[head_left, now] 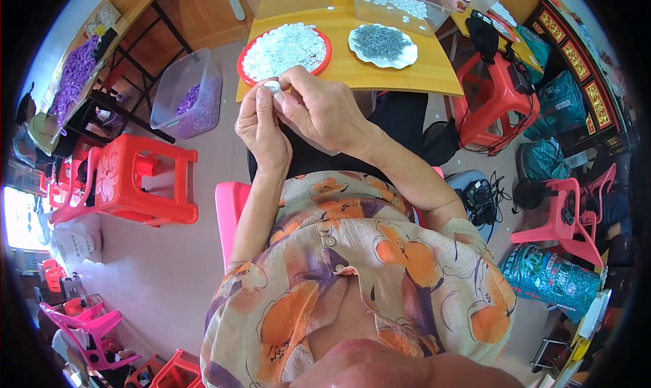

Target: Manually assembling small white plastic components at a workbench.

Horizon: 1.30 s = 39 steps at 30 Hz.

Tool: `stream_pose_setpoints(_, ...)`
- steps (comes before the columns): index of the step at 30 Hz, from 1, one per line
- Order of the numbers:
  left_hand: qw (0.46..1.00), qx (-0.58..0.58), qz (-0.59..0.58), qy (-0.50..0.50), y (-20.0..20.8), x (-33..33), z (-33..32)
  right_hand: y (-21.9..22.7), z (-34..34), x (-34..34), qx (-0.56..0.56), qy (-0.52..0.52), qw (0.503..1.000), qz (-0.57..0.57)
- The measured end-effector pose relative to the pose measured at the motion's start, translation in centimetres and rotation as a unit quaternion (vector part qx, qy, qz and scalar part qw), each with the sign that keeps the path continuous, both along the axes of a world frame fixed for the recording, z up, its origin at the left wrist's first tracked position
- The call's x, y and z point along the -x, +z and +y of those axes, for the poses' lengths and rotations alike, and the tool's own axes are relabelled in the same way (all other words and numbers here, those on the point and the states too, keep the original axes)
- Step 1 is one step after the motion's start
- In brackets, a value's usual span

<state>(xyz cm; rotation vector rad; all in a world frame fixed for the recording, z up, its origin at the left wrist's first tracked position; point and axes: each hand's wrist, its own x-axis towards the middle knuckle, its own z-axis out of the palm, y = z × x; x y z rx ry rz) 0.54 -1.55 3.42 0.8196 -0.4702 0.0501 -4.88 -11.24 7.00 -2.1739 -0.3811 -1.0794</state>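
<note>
Both my hands meet over the near edge of a yellow table (434,73). My left hand (263,136) pinches a small round white plastic piece (272,86) between thumb and fingers. My right hand (329,110) is closed at the same piece from the right, its thumb and bent forefinger against it. Whether anything else is between the right fingers is hidden. Just beyond the hands is a red round tray (240,72) heaped with similar white pieces (285,46). To its right, a white scalloped plate (401,64) bears a pile of small dark grey metal-looking pieces (380,42).
Clear bins stand at the table's far side, one bin (434,15) with white pieces. Left on the floor are a clear bin (210,110) with purple pieces and a red stool (146,178). Right are a red stool (498,93), cables (485,198) and green bags (553,273).
</note>
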Motion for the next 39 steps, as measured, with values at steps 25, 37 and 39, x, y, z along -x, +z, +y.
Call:
stream_pose_setpoints(25,0.988,-0.127,-0.075,-0.054,0.4,-0.5,1.0,1.5,-0.7,0.9,-0.486,0.29,0.776,0.28)
stream_pose_setpoints(37,0.988,-0.146,-0.043,0.001,1.9,-1.2,1.6,4.5,-19.2,-8.4,-0.41,0.011,0.885,0.218)
stream_pose_setpoints(39,0.987,-0.157,-0.039,-0.009,1.7,-1.2,1.3,3.4,-21.7,-8.9,-0.33,-0.054,0.919,0.211)
